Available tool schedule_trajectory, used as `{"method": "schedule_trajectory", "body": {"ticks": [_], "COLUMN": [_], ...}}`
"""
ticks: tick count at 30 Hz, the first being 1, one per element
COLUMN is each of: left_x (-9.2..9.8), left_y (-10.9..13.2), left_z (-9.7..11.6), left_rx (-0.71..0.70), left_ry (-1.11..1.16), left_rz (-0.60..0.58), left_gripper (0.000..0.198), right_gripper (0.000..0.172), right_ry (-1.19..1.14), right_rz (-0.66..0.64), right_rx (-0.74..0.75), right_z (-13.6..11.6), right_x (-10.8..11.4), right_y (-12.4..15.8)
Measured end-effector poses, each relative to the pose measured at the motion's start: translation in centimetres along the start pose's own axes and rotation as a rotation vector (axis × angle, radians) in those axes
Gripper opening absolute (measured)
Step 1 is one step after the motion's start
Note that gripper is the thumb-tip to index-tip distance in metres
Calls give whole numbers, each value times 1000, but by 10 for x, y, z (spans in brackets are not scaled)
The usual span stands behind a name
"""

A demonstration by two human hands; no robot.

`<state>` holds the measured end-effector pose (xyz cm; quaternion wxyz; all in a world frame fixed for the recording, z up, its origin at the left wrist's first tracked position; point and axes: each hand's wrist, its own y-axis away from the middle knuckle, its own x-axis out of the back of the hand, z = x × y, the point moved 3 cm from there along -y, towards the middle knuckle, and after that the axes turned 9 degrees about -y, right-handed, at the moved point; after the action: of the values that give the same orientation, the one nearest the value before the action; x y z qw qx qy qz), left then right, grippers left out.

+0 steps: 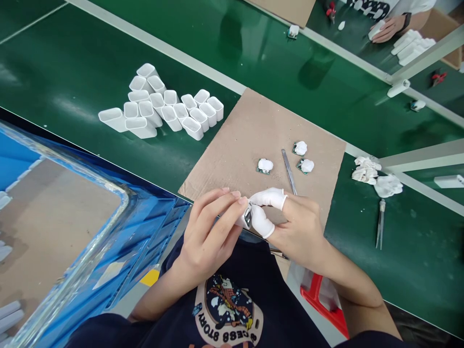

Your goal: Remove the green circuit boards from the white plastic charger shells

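Observation:
My left hand is wrapped round a small white plastic housing, whose open end faces right. Something dark and metallic, perhaps a circuit board, shows inside that end. White finger cots cover the thumb and index finger of my right hand. Those two fingertips pinch together at the upper edge of the opening; what lies between them is too small to make out. Past my hands, metal tweezers and small circuit boards with white blobs lie on a cardboard sheet.
Several empty white housings stand at left on the green table. At right lie crumpled white finger cots and a second metal tool. A blue bin is at lower left. Across the bench, a co-worker's hand holds a white housing.

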<state>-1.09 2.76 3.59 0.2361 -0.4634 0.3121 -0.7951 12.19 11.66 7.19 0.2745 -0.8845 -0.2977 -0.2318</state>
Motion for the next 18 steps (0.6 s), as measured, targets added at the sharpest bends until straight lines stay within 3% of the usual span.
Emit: {"method": "schedule_trajectory", "body": {"ticks": [10, 15, 18], "left_x": [-4, -8, -9], "left_y": [4, 7, 10], "left_z": [-7, -13, -14], "left_rx": [-55, 143, 237], "left_ry": [35, 134, 177], "left_rz": [-55, -26, 45], "left_gripper": [48, 52, 55], "right_gripper": [15, 21, 22], "right_ry": [-11, -102, -121], "right_rz": [-122, -151, -57], "right_rx": [-89, -47, 14], "right_z": [3, 3, 0], "right_x": [6, 5, 2], "right_y": [-4, -5, 0]}}
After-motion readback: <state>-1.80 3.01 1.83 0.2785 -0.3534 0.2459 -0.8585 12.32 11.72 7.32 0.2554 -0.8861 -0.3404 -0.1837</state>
